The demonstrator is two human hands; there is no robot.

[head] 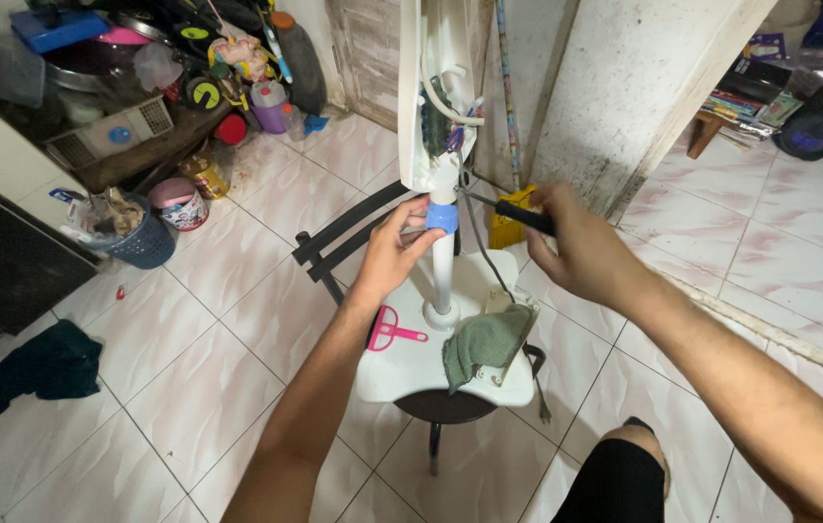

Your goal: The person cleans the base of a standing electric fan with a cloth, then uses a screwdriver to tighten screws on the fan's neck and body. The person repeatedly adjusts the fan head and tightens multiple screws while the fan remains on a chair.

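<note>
while left hand [394, 254] gripped blue collar [441, 217] on white fan pole [444, 276] above base's [387, 373] centre, right hand [576, 250] clasped black-handled screwdriver [524, 215]. pole likely stiff, light, top-heavy; hold near collar.

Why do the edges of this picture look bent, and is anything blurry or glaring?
Head view: wide lens bows the floor tiles near the edges; the right hand with the screwdriver is slightly motion-blurred; the left hand is sharper; soft even light, mild sheen on tiles.
</note>
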